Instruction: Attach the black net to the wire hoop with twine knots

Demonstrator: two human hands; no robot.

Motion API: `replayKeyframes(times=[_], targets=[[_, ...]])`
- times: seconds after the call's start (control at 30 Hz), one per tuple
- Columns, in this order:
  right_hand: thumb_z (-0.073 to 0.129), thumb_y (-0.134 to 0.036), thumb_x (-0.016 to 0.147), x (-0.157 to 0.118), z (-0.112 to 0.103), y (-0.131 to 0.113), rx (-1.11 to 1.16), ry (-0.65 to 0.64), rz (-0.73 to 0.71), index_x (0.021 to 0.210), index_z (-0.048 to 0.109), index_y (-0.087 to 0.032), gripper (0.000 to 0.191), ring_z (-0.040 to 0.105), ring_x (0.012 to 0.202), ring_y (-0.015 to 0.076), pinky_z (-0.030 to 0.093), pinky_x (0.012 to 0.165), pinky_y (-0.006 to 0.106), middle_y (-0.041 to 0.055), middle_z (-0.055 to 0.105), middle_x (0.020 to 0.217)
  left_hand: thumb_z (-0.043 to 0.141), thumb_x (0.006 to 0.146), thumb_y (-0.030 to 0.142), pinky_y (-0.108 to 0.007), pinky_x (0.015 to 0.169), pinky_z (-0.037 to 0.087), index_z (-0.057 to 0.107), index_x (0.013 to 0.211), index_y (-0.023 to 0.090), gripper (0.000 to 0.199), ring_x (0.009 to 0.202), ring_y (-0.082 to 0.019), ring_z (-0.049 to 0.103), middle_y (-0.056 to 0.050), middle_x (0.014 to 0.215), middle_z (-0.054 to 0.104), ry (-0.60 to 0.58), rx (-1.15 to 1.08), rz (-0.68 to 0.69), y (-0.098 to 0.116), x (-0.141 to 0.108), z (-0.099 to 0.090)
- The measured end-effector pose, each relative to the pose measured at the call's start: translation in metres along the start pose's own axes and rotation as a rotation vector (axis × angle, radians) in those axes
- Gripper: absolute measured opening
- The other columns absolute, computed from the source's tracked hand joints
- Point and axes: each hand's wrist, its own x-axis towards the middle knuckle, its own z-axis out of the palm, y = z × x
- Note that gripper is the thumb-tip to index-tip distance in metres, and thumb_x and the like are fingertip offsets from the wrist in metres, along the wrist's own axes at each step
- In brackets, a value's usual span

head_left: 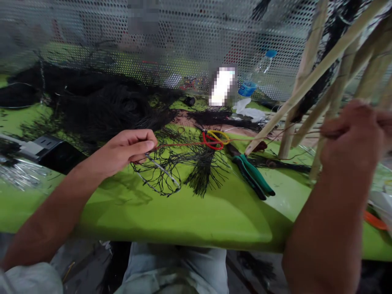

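My left hand [130, 148] is closed in a pinch above the green table, holding a reddish-brown string [180, 144] and the end of a small black net [159, 185] on a pale wire. The net dangles below the fingers in loose loops. The string runs nearly level to my right hand [352, 132], which is raised at the right, slightly blurred, with its fingers closed round the other end. Beneath the string lie scissors [222, 143] with red and yellow handles, a frayed black tuft [202, 175], and pliers [249, 173] with green and black grips.
A large heap of black netting [107, 98] covers the back left. A black power block [56, 153] and several small wire pieces [20, 173] lie left. Wooden sticks [321, 81] slant up at right. Behind stand a perforated panel [190, 36] and a plastic bottle [257, 73].
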Motion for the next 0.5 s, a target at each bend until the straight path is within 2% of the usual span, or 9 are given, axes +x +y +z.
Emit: replayKeyframes(times=[0.07, 0.13, 0.17, 0.2, 0.23, 0.27, 0.3, 0.37, 0.5], targets=[[0.076, -0.068, 0.085, -0.015, -0.002, -0.008, -0.094, -0.274, 0.094, 0.064, 0.064, -0.019, 0.054, 0.057, 0.052, 0.0103, 0.033, 0.052, 0.032, 0.0049, 0.065, 0.064, 0.063, 0.099, 0.035, -0.023, 0.05, 0.027, 0.06, 0.078, 0.02, 0.026, 0.055, -0.009, 0.033, 0.003, 0.067, 0.039, -0.037, 0.104, 0.064, 0.004, -0.004, 0.0], [0.087, -0.064, 0.074, -0.03, 0.008, -0.02, -0.262, -0.612, 0.148, 0.079, 0.079, -0.016, 0.049, 0.069, 0.065, 0.0215, 0.049, 0.062, 0.039, 0.0143, 0.076, 0.078, 0.06, 0.101, 0.033, -0.024, 0.053, 0.029, 0.061, 0.079, 0.02, 0.026, 0.06, -0.01, 0.035, 0.003, 0.069, 0.042, -0.043, 0.198, 0.11, 0.007, -0.007, 0.002], [0.08, -0.065, 0.082, -0.037, 0.019, -0.027, -0.415, -0.77, 0.079, 0.086, 0.082, -0.018, 0.047, 0.072, 0.075, 0.0232, 0.052, 0.07, 0.04, 0.0146, 0.078, 0.086, 0.059, 0.102, 0.032, -0.025, 0.054, 0.029, 0.061, 0.08, 0.02, 0.025, 0.061, -0.01, 0.036, 0.003, 0.07, 0.043, -0.045, 0.236, 0.119, 0.008, -0.008, 0.003], [0.071, -0.062, 0.091, -0.047, 0.033, -0.035, -0.579, -0.774, -0.089, 0.088, 0.081, -0.02, 0.043, 0.071, 0.078, 0.0223, 0.052, 0.075, 0.04, 0.0123, 0.079, 0.087, 0.059, 0.102, 0.032, -0.025, 0.055, 0.029, 0.061, 0.08, 0.02, 0.025, 0.062, -0.011, 0.036, 0.003, 0.07, 0.044, -0.052, 0.267, 0.12, 0.009, -0.009, 0.005], [0.07, -0.055, 0.093, -0.058, 0.05, -0.043, -0.661, -0.621, -0.288, 0.09, 0.08, -0.02, 0.037, 0.069, 0.08, 0.0212, 0.051, 0.079, 0.039, 0.0109, 0.077, 0.088, 0.059, 0.102, 0.032, -0.026, 0.055, 0.029, 0.061, 0.08, 0.02, 0.025, 0.062, -0.011, 0.036, 0.003, 0.071, 0.044, -0.066, 0.29, 0.117, 0.01, -0.009, 0.006], [0.07, -0.049, 0.095, -0.072, 0.068, -0.051, -0.594, -0.534, -0.441, 0.091, 0.078, -0.019, 0.031, 0.067, 0.08, 0.0194, 0.05, 0.078, 0.037, 0.0095, 0.076, 0.088, 0.059, 0.102, 0.033, -0.026, 0.054, 0.029, 0.061, 0.08, 0.02, 0.025, 0.062, -0.011, 0.036, 0.003, 0.07, 0.045, -0.086, 0.303, 0.115, 0.01, -0.01, 0.007], [0.066, -0.043, 0.099, -0.087, 0.086, -0.058, -0.404, -0.575, -0.487, 0.095, 0.076, -0.018, 0.027, 0.066, 0.078, 0.0164, 0.05, 0.076, 0.033, 0.008, 0.076, 0.089, 0.059, 0.102, 0.033, -0.026, 0.054, 0.029, 0.061, 0.08, 0.02, 0.025, 0.062, -0.011, 0.037, 0.003, 0.07, 0.044, -0.106, 0.312, 0.118, 0.009, -0.01, 0.007], [0.061, -0.04, 0.105, -0.119, 0.119, -0.067, -0.104, -0.791, -0.47, 0.098, 0.073, -0.018, 0.026, 0.064, 0.072, 0.0116, 0.049, 0.068, 0.027, 0.0036, 0.075, 0.088, 0.058, 0.102, 0.033, -0.027, 0.053, 0.029, 0.06, 0.079, 0.02, 0.026, 0.06, -0.011, 0.038, 0.003, 0.068, 0.044, -0.136, 0.325, 0.138, 0.008, -0.01, 0.008], [0.072, -0.039, 0.099, -0.164, 0.154, -0.063, -0.133, -0.904, -0.453, 0.118, 0.069, -0.017, 0.028, 0.07, 0.092, 0.0166, 0.053, 0.081, 0.029, 0.0071, 0.077, 0.11, 0.059, 0.098, 0.028, -0.027, 0.056, 0.031, 0.057, 0.083, 0.02, 0.016, 0.061, -0.01, 0.041, 0.004, 0.071, 0.048, -0.136, 0.414, 0.245, 0.008, -0.012, 0.01]])
